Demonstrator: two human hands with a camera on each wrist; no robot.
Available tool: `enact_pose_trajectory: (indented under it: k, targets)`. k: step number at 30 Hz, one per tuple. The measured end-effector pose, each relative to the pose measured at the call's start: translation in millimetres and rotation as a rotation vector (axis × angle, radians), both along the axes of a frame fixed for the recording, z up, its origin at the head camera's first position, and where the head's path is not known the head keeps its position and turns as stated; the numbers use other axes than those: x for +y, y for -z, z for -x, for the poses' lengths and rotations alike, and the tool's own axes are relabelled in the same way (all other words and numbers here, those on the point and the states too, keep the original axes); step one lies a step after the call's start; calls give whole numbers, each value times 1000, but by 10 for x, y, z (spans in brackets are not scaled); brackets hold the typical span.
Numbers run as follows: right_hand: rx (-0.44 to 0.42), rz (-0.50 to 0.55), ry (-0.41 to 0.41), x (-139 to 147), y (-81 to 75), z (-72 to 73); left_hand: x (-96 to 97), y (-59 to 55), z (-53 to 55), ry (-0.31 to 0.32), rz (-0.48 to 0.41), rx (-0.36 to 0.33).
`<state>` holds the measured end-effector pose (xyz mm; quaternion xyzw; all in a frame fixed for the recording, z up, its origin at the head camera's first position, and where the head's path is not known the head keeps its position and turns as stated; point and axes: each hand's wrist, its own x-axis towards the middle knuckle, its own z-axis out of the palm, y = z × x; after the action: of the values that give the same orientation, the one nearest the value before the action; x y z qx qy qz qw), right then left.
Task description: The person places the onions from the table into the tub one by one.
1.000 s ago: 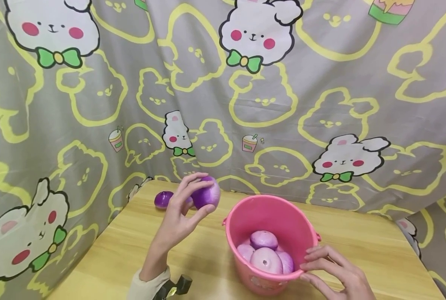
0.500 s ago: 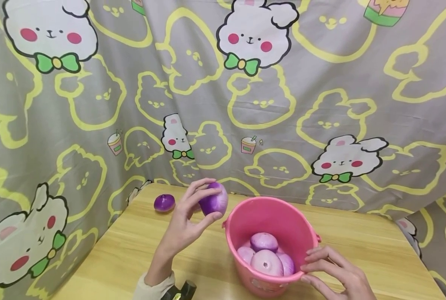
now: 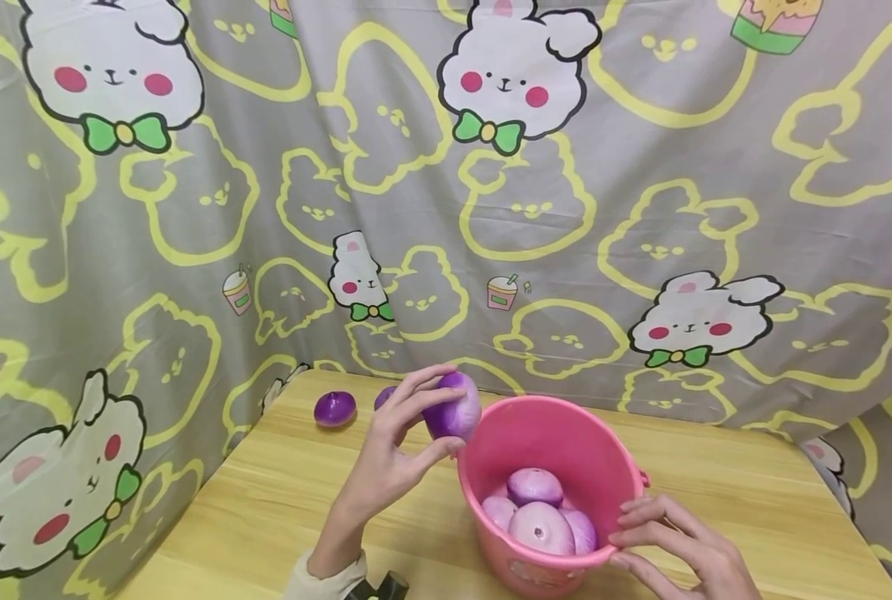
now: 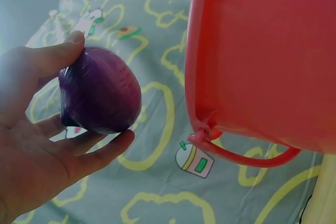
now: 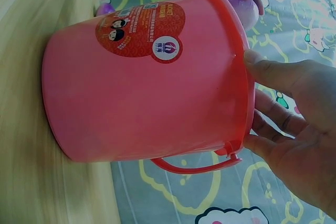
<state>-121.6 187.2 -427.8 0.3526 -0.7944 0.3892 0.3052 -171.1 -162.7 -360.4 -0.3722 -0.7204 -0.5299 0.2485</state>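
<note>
My left hand (image 3: 397, 450) grips a purple onion (image 3: 453, 408) between thumb and fingers, at the left rim of the pink bucket (image 3: 551, 408). In the left wrist view the onion (image 4: 102, 90) shows its dark pointed end toward the palm, a short way from the bucket wall (image 4: 262, 61). Several pale purple onions (image 3: 539, 527) lie inside the bucket. My right hand (image 3: 682, 546) pinches the bucket's near right rim; in the right wrist view the thumb (image 5: 273, 72) lies over the outside of the rim, with fingers on the inner side.
A dark purple onion (image 3: 334, 409) lies on the wooden table (image 3: 266, 500) at the far left. Another onion (image 3: 384, 397) shows partly behind my left hand. A patterned grey curtain (image 3: 416, 192) hangs along the table's back and left side. The bucket's handle (image 5: 197, 166) hangs down behind it.
My left hand has carried its onion rightward to the bucket's left rim, uncovering part of an onion behind it. The right hand keeps its hold on the rim.
</note>
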Motion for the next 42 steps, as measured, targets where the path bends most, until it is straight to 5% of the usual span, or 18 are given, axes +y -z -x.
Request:
enact_pose_trajectory:
  k: [35,42]
  targets:
    - [-21,-6,2,33,4,-9,248,95,12,44,31,8]
    - [16,14,-50,38,16,29,276,104,55,48,56,9]
